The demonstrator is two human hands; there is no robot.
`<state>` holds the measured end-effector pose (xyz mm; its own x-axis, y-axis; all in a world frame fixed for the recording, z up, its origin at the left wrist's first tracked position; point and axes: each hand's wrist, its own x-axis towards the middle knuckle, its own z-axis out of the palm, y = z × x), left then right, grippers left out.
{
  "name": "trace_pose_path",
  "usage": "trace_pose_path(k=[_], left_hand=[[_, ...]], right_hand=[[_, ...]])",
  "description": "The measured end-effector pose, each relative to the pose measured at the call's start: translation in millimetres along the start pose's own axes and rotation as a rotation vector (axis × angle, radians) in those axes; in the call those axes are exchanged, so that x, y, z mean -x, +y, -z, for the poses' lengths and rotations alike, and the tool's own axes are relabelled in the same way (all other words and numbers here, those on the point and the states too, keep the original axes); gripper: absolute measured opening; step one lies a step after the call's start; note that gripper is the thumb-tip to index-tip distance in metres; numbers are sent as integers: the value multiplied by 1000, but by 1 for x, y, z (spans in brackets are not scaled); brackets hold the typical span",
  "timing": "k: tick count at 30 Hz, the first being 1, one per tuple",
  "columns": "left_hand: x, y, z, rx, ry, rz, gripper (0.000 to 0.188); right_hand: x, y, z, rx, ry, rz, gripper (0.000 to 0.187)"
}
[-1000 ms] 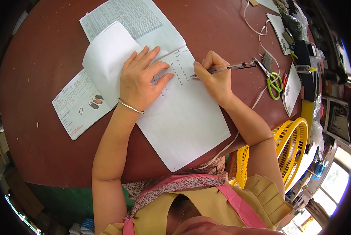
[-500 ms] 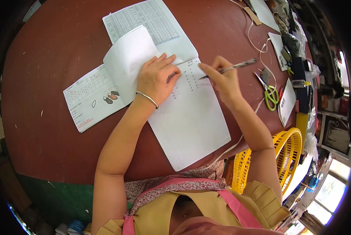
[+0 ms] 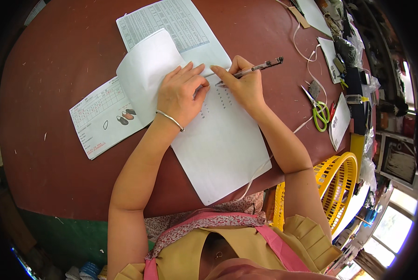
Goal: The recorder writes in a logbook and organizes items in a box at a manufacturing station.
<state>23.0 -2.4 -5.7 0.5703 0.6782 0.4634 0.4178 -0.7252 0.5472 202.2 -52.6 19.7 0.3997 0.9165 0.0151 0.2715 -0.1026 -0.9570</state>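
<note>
My right hand grips a clear-barrelled pen with a dark end. Its tip is close to small handwritten marks near the top of a white page. My left hand, a silver bangle on the wrist, lies on the papers with its fingers stretched out, holding no object that I can see. Partly under that hand, a white leaf curls back. It belongs to a stapled-looking set of forms with a table and small shoe pictures. Above lies a sheet with a dense printed table.
Green-handled scissors lie at the right on the reddish-brown table, near a white cord. Past them are loose papers and a dark box. A yellow plastic basket stands by my right arm.
My right hand has moved left and slightly up with the pen, nearer my left hand. The papers and left hand appear shifted slightly left in the view.
</note>
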Motion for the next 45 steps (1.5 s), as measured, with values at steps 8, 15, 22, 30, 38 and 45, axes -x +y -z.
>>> trace_pose_path(k=[8, 15, 22, 30, 38, 45], left_hand=[[-1, 1, 1, 4, -11, 2, 8], [-2, 1, 2, -5, -7, -2, 8], [-1, 2, 2, -6, -20, 3, 8], [-2, 2, 2, -11, -22, 4, 9], [-2, 2, 2, -14, -23, 2, 8], [-3, 2, 2, -22, -23, -1, 8]], right_hand=[[-11, -7, 19, -214, -25, -218, 40], [-3, 7, -1, -69, 43, -35, 37], [3, 13, -4, -23, 46, 69, 37], [5, 15, -4, 24, 60, 99, 36], [3, 13, -1, 46, 61, 107, 34], [0, 12, 0, -19, 20, 60, 40]])
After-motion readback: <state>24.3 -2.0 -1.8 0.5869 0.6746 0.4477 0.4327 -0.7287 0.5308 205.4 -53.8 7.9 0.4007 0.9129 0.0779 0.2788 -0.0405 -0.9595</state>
